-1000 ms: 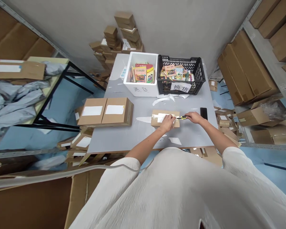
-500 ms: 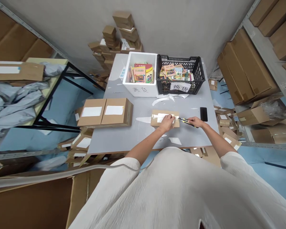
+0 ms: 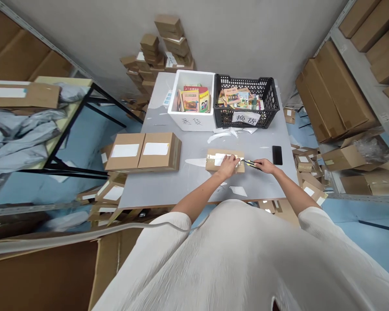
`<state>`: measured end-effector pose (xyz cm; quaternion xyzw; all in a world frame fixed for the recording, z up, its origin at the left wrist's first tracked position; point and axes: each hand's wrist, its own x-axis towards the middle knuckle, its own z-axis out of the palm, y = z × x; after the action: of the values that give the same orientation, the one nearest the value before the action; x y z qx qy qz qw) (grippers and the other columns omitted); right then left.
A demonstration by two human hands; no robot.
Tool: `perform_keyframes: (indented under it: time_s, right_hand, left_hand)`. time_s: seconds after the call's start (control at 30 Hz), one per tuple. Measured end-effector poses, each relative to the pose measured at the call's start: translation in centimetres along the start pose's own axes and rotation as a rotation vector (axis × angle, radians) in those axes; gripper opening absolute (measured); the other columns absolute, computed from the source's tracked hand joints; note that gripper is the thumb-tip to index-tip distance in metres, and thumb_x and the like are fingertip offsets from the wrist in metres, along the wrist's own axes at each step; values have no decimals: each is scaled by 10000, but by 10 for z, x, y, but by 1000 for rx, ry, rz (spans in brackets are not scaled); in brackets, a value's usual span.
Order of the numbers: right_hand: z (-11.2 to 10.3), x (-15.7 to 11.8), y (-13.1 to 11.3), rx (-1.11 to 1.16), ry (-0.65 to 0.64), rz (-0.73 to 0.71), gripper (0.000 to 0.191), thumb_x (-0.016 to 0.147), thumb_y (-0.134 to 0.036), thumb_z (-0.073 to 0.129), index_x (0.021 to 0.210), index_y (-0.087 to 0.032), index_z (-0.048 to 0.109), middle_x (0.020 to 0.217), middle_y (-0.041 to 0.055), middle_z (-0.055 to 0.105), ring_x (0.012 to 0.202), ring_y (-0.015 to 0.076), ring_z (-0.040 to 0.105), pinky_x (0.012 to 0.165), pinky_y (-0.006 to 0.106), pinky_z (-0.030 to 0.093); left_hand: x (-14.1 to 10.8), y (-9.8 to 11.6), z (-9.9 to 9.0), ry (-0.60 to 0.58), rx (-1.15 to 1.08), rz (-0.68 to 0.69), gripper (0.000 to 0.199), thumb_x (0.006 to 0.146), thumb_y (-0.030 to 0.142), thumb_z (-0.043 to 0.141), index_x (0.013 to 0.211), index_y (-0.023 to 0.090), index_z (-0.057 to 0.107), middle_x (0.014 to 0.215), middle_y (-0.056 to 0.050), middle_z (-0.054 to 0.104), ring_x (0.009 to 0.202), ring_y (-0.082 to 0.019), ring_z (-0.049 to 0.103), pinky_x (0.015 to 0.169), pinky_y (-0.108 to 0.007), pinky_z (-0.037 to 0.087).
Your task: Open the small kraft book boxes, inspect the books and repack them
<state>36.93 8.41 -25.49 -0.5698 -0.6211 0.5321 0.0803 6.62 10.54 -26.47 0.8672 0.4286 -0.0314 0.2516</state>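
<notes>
On the grey table point(image 3: 155, 185) lies a small cardboard box point(image 3: 211, 160) with a white label and shiny tape. My left hand point(image 3: 228, 166) rests on the top of this box, over its right half, its fingers bent and close together; whether they pinch something is too small to tell. My right hand point(image 3: 265, 166) is wrapped round a black and yellow cutter point(image 3: 251, 163). The tip of the cutter points left and meets the box's right end, near my left fingertips.
Two labelled boxes point(image 3: 141, 151) stand at the table's left. Behind are a white foam bin point(image 3: 192, 121) and a black crate point(image 3: 272, 108), both holding books. A phone point(image 3: 277, 155) lies at the right. Paper scraps point(image 3: 238, 190) lie near the front edge.
My right hand has shifted slightly left with the cutter. My left hand remains on the box, its fingers slightly shifted.
</notes>
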Motion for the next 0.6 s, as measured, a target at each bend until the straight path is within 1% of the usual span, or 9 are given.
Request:
perform_keyframes:
  time_s: [0.13,0.23,0.27,0.33,0.4,0.43,0.5,0.6]
  right_hand:
    - [0,-12,7,10,-27,34,487,957,-621,628,1092,-201,835,766,-7,701,668,163,552,638,266,440]
    - [1,-22,10,64,-31,75,475,955,-632,649,1070,-201,811,763,-5,701,644,158,567,597,256,440]
    - [1,-24,11,94,-6,91,468,961,-635,649,1065,-202,792,776,0,709,639,156,584,587,252,449]
    - [2,-26,10,163,79,138,453,973,-646,657,1077,-212,738,828,15,743,641,158,634,579,247,480]
    - [2,-27,8,220,163,176,448,979,-658,678,1112,-230,683,890,29,779,653,161,675,587,248,515]
    - [3,-27,6,235,188,180,451,982,-665,684,1127,-238,663,909,33,791,660,163,683,595,252,528]
    - [3,-28,1,228,214,150,450,1008,-674,664,1137,-243,648,914,38,801,679,167,684,634,267,555]
    - [5,-33,-8,130,225,74,429,1086,-643,553,1166,-240,679,925,42,805,756,190,706,757,312,598]
  left_hand:
    - [0,1,-2,14,14,5,696,827,155,859,1464,270,602,1463,-139,608,1240,-341,707,1326,-563,341]
    - [0,2,-3,4,13,5,685,837,157,841,1469,261,598,1467,-147,609,1250,-349,704,1327,-569,339]
    - [0,2,-3,-1,0,5,707,837,169,842,1492,258,589,1476,-153,607,1272,-358,696,1322,-570,350]
    - [-1,3,-3,9,-47,-5,801,844,215,844,1583,254,537,1528,-171,583,1321,-379,678,1287,-554,410]
    - [-2,3,-4,58,-113,-39,871,889,279,811,1683,259,454,1621,-190,524,1344,-390,671,1223,-533,487]
    - [-2,3,-4,90,-142,-61,857,928,301,768,1713,259,426,1657,-196,498,1350,-392,671,1194,-529,514]
    - [0,2,-6,147,-175,-94,747,1008,286,644,1722,246,428,1684,-203,490,1382,-390,658,1185,-534,527]
    - [5,-1,-8,190,-165,-126,619,1052,197,508,1670,220,488,1673,-203,536,1509,-378,574,1259,-543,465]
